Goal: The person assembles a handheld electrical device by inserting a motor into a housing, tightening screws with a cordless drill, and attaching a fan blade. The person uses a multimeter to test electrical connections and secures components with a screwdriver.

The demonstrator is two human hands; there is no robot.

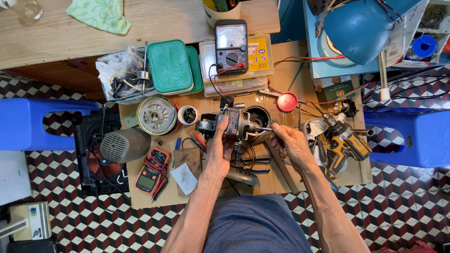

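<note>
- Motor (238, 122) gripped by left hand (219, 147) above the cardboard (281, 180).
- Right hand (289, 143) pinches the motor's shaft (263, 128) at its tip.
- Drill (344, 140) lies just right.

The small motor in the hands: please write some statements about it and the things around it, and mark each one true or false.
1. The left hand holds the small motor. True.
2. The right hand grips the yellow cordless drill. False: the drill lies on the cardboard; the right hand's fingers are at the motor's shaft end.
3. The analog multimeter lies above the motor in the view. True.
4. The red round lid covers the motor. False: it lies apart, to the right.
</note>
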